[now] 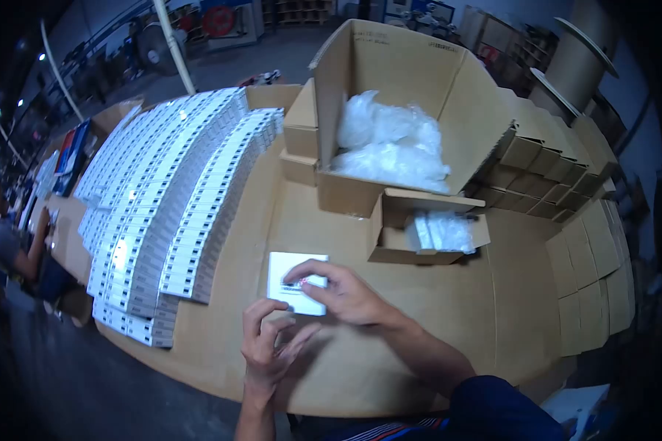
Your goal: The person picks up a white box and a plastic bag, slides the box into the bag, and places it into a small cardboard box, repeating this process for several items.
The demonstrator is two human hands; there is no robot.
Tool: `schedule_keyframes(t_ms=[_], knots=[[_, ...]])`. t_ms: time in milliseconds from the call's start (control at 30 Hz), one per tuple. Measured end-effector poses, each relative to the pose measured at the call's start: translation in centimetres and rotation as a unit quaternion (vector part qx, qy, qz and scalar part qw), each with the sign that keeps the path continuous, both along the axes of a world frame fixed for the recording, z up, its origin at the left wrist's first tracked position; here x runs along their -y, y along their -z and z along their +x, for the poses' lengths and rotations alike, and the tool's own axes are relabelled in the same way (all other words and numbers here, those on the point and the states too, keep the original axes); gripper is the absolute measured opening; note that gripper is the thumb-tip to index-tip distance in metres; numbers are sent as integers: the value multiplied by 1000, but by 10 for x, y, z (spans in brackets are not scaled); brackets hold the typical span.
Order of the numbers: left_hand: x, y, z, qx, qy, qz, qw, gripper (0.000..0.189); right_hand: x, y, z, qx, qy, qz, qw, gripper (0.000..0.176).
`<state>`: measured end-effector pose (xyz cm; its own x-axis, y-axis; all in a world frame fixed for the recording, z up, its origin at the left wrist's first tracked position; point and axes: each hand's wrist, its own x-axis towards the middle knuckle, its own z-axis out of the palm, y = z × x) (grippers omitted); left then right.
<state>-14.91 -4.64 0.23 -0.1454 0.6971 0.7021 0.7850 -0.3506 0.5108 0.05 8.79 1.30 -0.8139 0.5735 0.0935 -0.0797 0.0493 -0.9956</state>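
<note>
Dim workshop space with shelving and machinery lies behind a long table [434, 323] covered in brown cardboard, and every place below is given from the big open carton [419, 73] that stands at the far middle of it. Far to the left of the carton, beyond the table's end, another person [7, 246] sits with an arm raised. Left of the carton, long rows of white boxes [169, 191] lie packed side by side and stacked, running from the far edge to the near edge. Nearer the camera than the carton and a little to its left, the left hand [271, 349] hovers half open, its fingers bent and holding nothing that shows, the fingertips just beside the near edge of a small white box [290, 275]. That box lies flat on the table, well in front of the carton's left corner. The right hand [346, 298] grips the box's right end, fingers laid over the top and thumb at the near corner. Inside the carton lies a heap of clear plastic bags [390, 147]. Just in front of the carton's right half sits a small brown box [397, 253] with its flaps open and one bag [441, 231] in it. Right of the carton, closed brown boxes [552, 176] stand stacked in rows
</note>
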Motion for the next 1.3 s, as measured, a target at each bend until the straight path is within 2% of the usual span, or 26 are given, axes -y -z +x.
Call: schedule_keyframes(t_ms=[33,100,133,167,200,233,300,333,400,467,533,633,667,700,767,800,900,933,1033,1067,1167,1200,1300], knots=[[-15,-10,4,26,34,-19,999,35,-15,-13,20,20,12,30,999,22],[-58,-29,11,23,70,-14,997,30,-36,-30,52,-16,81,65,994,18],[-83,-38,16,13,83,-15,996,29,-46,-50,76,65,138,145,978,20],[-110,-46,23,3,98,-17,995,28,-59,-53,88,32,220,285,932,23],[-140,-57,35,1,114,-7,993,24,-74,-66,104,49,238,295,924,23],[-173,-69,48,0,130,5,992,21,-89,-75,118,76,287,335,894,22],[-248,-76,61,-88,178,3,980,15,-107,-104,131,198,382,299,852,23],[-288,-70,68,-105,190,-21,976,17,-128,-98,137,161,415,369,816,25],[-362,-52,81,-171,180,-67,966,21,-167,-90,145,134,463,432,762,28],[-407,-34,91,-242,148,-88,955,24,-194,-86,147,133,494,430,743,28],[-430,-27,99,-294,130,-82,943,24,-209,-86,147,102,513,407,749,29],[-445,-29,96,-244,114,-106,957,19,-224,-77,148,109,524,430,727,30],[-446,-32,94,-155,142,-109,972,14,-226,-75,147,121,526,412,734,31],[-437,-44,89,-133,156,-102,973,14,-226,-75,147,114,519,388,753,31],[-419,-65,81,-27,128,-112,985,19,-225,-77,147,96,503,343,788,31],[-410,-75,78,9,112,-114,987,23,-229,-73,146,114,511,382,761,36],[-406,-87,63,133,120,-135,975,24,-237,-72,142,111,504,376,769,42],[-404,-91,59,154,131,-146,969,25,-240,-73,140,105,515,379,762,51],[-393,-95,63,234,188,-115,947,24,-252,-76,133,117,518,380,757,60],[-389,-96,65,230,181,-113,949,25,-256,-78,129,103,520,380,758,50],[-393,-88,66,175,153,-20,972,23,-273,-80,127,83,437,272,854,36],[-387,-94,71,188,100,-4,977,21,-262,-84,123,75,474,312,820,31],[-392,-96,72,182,44,17,982,19,-262,-75,122,104,520,315,787,27]])
